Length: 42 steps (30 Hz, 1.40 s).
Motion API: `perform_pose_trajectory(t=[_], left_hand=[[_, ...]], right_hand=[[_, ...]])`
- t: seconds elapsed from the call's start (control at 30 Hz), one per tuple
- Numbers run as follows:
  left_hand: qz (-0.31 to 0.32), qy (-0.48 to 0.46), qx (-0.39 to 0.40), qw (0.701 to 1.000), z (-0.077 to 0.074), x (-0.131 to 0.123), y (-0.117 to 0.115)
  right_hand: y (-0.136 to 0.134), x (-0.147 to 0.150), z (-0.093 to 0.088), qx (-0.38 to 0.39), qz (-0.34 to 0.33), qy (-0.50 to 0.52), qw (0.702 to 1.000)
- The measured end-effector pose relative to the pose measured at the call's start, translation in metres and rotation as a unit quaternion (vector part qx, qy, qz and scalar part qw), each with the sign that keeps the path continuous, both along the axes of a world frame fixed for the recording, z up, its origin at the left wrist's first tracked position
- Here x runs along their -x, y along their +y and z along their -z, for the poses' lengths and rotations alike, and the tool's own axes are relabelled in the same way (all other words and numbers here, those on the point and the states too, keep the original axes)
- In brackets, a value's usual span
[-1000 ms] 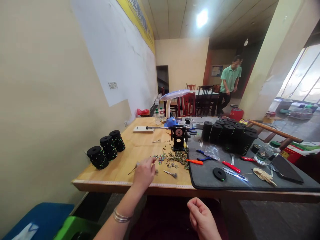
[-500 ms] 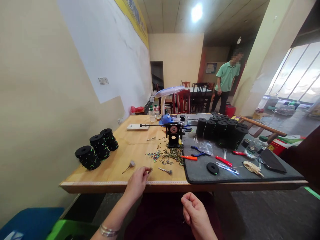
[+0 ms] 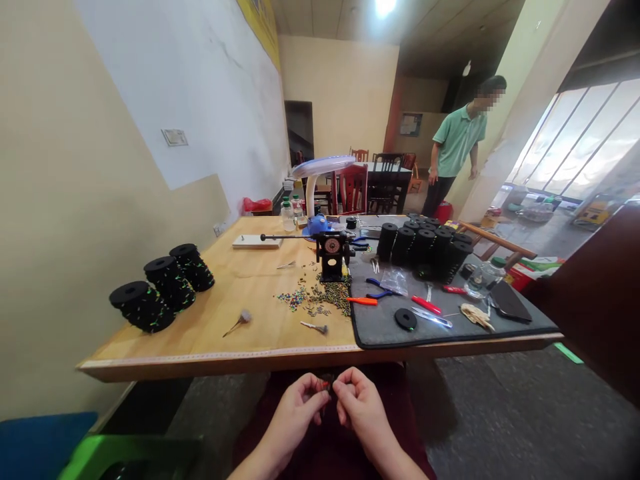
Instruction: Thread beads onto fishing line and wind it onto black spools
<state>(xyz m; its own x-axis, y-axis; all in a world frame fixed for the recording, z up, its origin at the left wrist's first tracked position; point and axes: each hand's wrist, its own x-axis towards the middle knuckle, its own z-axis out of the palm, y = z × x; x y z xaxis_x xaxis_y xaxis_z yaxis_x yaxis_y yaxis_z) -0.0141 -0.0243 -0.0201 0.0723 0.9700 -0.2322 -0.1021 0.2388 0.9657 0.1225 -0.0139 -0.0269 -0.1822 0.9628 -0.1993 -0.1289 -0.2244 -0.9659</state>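
My left hand (image 3: 305, 403) and my right hand (image 3: 361, 403) are close together above my lap, just in front of the table edge. Both have thumb and fingers pinched together. Something small and reddish shows at the left fingertips, too small to name. What the right fingers pinch is hidden. Beyond the hands, a wire bundle with a grey tuft (image 3: 316, 327) lies on the wooden table, and a similar tufted piece (image 3: 239, 321) lies to its left. Small beads (image 3: 294, 298) and a heap of tiny metal parts (image 3: 330, 292) are spread before a black hand-cranked winder with a dial (image 3: 331, 253).
Black spools (image 3: 143, 307) stand at the left, more black spools (image 3: 425, 243) on the grey mat (image 3: 373, 327). Pliers (image 3: 383, 291), an orange-handled tool (image 3: 363, 301), tweezers (image 3: 433, 317) and a flat black spool (image 3: 405, 319) lie there. A lamp (image 3: 316, 200) stands behind; a person (image 3: 456, 143) is farther back.
My left hand has left the tabletop and come back beside my right hand over my lap. The view has shifted, and the person in the background has turned and moved.
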Motion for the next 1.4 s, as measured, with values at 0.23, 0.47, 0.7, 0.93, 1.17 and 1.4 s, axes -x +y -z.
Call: perform_pose_trajectory(t=[0.23,0.47,0.7,0.93,1.17,1.4], left_hand=[[-0.035,0.096,-0.083,0.991,-0.003,0.0,-0.002],[-0.036,0.16,-0.136,0.977,-0.001,-0.004,-0.005],[-0.013,0.131,-0.14,0.981,0.007,-0.005,-0.006],[-0.005,-0.032,-0.019,0.999,0.011,-0.01,-0.004],[0.01,-0.152,0.049,0.987,-0.002,-0.01,-0.005],[-0.034,-0.139,0.061,0.988,0.011,-0.005,-0.001]], right_hand=[[0.0,0.002,0.01,-0.026,-0.002,-0.001,1.0],[-0.001,0.002,0.01,-0.056,0.001,-0.034,0.998],[-0.001,0.001,0.013,-0.089,0.001,-0.063,0.994],[0.001,0.002,0.02,-0.057,0.017,-0.027,0.998],[0.002,0.003,0.022,-0.019,0.023,0.006,1.0],[-0.002,-0.001,0.014,0.02,0.022,0.006,1.0]])
